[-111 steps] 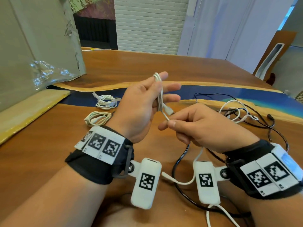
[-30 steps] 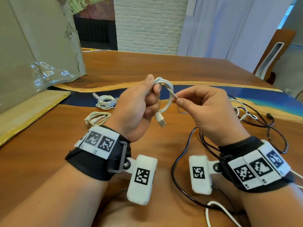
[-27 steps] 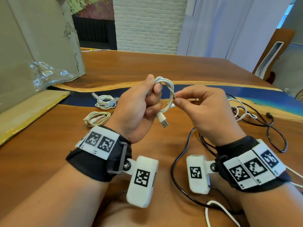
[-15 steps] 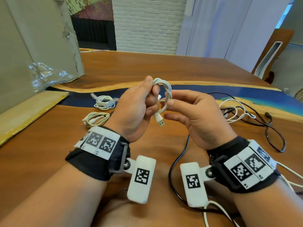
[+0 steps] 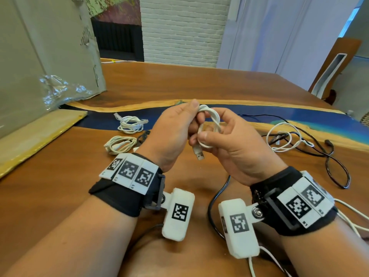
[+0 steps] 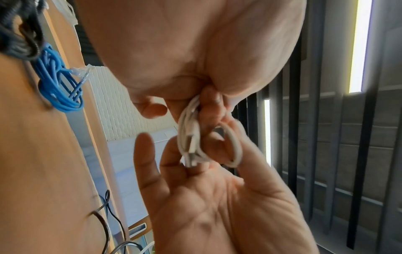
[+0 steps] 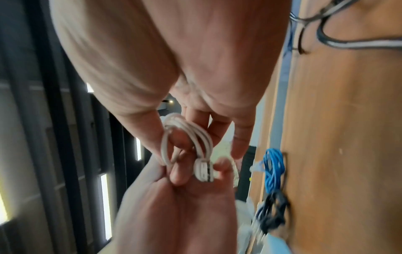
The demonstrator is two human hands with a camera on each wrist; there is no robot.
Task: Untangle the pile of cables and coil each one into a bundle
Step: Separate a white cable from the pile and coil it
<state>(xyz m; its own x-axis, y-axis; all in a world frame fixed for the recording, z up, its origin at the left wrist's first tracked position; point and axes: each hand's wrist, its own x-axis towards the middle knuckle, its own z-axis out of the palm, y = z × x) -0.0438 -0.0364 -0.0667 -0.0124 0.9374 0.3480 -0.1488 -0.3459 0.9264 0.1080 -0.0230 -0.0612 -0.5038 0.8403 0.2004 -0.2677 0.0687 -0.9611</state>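
Note:
A white USB cable is wound into a small coil and held above the wooden table between both hands. My left hand grips the top of the coil between thumb and curled fingers. My right hand pinches the coil's loops from the right, thumb in front. The USB plug hangs free below the coil. The left wrist view shows the coil with the right hand's fingers through it. In the right wrist view the plug lies against the left hand's fingers.
Two coiled white bundles lie on the table to the left. A tangle of white and black cables lies to the right, a black loop trailing nearer. A cardboard box stands far left. A blue coiled cable lies on the table.
My right hand has come in from pulling the cable's tail out to the right and now holds the coil itself. The tail is wrapped round the loops. The left hand kept its grip.

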